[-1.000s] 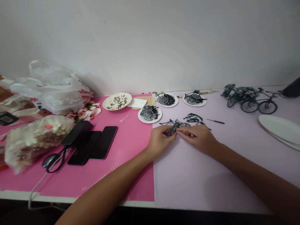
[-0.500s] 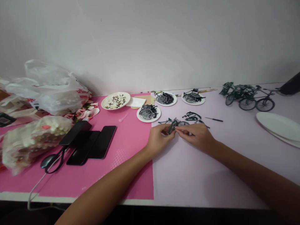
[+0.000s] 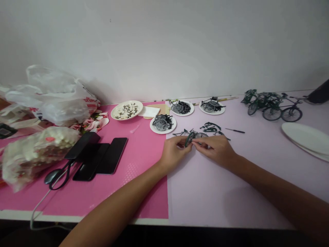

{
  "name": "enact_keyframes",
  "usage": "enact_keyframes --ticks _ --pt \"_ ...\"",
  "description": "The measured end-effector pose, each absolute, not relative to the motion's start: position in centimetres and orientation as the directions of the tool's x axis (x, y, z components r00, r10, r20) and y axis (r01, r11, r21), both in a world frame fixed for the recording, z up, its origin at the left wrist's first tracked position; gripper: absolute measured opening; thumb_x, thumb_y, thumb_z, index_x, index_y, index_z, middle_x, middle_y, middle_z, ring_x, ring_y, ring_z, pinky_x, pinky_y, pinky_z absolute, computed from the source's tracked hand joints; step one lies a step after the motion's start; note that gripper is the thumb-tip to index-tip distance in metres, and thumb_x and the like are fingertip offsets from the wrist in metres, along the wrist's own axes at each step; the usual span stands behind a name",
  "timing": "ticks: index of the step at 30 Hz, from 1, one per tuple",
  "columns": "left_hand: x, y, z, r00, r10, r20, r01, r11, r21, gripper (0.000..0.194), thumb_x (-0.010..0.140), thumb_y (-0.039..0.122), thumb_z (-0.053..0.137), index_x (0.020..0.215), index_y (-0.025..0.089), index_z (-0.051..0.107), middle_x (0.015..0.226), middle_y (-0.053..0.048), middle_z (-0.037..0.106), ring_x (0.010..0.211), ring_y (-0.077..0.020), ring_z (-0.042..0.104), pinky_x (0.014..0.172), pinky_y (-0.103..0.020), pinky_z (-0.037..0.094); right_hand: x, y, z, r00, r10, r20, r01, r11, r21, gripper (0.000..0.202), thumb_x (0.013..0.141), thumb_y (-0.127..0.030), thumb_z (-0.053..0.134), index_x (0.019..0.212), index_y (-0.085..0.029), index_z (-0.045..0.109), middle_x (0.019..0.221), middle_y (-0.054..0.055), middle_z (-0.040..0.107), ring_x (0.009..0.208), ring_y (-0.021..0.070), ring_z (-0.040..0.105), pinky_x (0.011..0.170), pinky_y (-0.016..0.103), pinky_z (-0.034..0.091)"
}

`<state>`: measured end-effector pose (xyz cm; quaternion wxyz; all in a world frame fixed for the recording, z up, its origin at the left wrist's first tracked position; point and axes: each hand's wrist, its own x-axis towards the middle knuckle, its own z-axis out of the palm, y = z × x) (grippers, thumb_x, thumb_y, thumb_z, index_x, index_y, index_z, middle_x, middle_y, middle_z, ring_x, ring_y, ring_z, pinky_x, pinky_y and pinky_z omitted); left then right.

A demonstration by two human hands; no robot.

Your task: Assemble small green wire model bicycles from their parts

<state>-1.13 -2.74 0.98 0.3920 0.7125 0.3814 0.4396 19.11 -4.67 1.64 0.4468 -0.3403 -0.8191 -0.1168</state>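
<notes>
A small toy bicycle wheel (image 3: 189, 140) with a green mudguard along its rim is pinched upright between the thumb and fingers of my left hand (image 3: 175, 151). Against its hub side, my right hand (image 3: 217, 148) presses thumb and forefinger together; whatever is in that pinch is too small to make out. Just behind my fingers lie another spoked wheel (image 3: 200, 135) and a dark handlebar piece (image 3: 182, 132), partly covered by the hands. Green frame parts (image 3: 211, 127) rest beyond my right hand, and a thin screwdriver (image 3: 235, 130) lies to their right.
Small plates of black and grey wheel parts (image 3: 162, 124) stand toward the wall, beside a bowl of small pieces (image 3: 126, 110). Assembled toy bicycles (image 3: 272, 106) and stacked white plates (image 3: 305, 137) are at right. Phones (image 3: 112, 156), a cable and plastic bags (image 3: 56, 96) occupy the left.
The wheel and green mudguard between my fingers have turned slightly, showing more of the spokes. Both hands stay in nearly the same place.
</notes>
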Motion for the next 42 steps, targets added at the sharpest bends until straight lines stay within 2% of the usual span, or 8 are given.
enact_keyframes --ticks 13,22,24,29,33,42 --pt "-1.18 -2.93 1.11 0.327 0.872 0.365 0.224 -0.446 0.866 0.026 0.083 0.016 0.074 0.107 0.019 0.083 0.085 -0.002 0.080 0.076 -0.0144 0.071 0.073 -0.023 0.055 18.91 -4.71 1.83 -0.380 0.481 0.790 0.668 0.733 -0.126 0.013 0.096 -0.017 0.066 0.087 -0.019 0.075 0.061 -0.002 0.068 0.050 0.0108 0.061 0.052 0.023 0.048" --pt "-1.15 -2.98 1.06 0.306 0.880 0.363 0.201 -0.433 0.879 0.027 0.083 0.018 0.076 0.109 0.020 0.083 0.089 -0.004 0.081 0.079 -0.0163 0.073 0.076 -0.024 0.058 18.98 -4.51 1.10 -0.244 0.630 0.737 0.587 0.701 -0.405 0.010 0.095 -0.026 0.071 0.092 -0.021 0.079 0.074 0.002 0.077 0.055 0.0134 0.064 0.051 0.024 0.051" --pt "-1.16 -2.93 1.03 0.305 0.881 0.361 0.198 -0.429 0.881 0.027 0.084 0.019 0.076 0.109 0.019 0.083 0.089 -0.004 0.081 0.080 -0.0169 0.074 0.077 -0.025 0.059 18.94 -4.42 1.05 -0.217 0.638 0.739 0.567 0.698 -0.437 0.010 0.094 -0.027 0.072 0.092 -0.022 0.081 0.078 0.003 0.079 0.056 0.0144 0.066 0.051 0.025 0.052" --pt "-1.12 -2.78 0.97 0.311 0.882 0.354 0.163 -0.417 0.894 0.027 0.082 0.018 0.076 0.107 0.016 0.083 0.087 -0.006 0.081 0.080 -0.0173 0.074 0.076 -0.025 0.059 18.70 -4.37 1.47 -0.232 0.554 0.799 0.524 0.764 -0.377 0.008 0.094 -0.023 0.074 0.092 -0.025 0.082 0.072 0.001 0.078 0.052 0.0129 0.063 0.050 0.025 0.052" --pt "-1.06 -2.87 1.13 0.306 0.886 0.348 0.146 -0.405 0.903 0.023 0.081 0.019 0.077 0.103 0.013 0.082 0.086 -0.006 0.080 0.079 -0.0164 0.073 0.075 -0.024 0.058 18.61 -4.44 1.66 -0.235 0.512 0.826 0.510 0.789 -0.344 0.009 0.093 -0.019 0.075 0.094 -0.025 0.082 0.075 0.001 0.079 0.056 0.0139 0.067 0.051 0.026 0.054" --pt "-1.08 -3.07 1.38 0.307 0.898 0.316 0.129 -0.368 0.921 0.017 0.082 0.020 0.076 0.097 0.014 0.082 0.084 -0.005 0.080 0.078 -0.0158 0.073 0.074 -0.024 0.057 18.60 -4.49 1.59 -0.228 0.535 0.813 0.521 0.773 -0.362 0.009 0.093 -0.021 0.074 0.092 -0.025 0.082 0.068 0.000 0.074 0.051 0.0129 0.062 0.048 0.026 0.050"
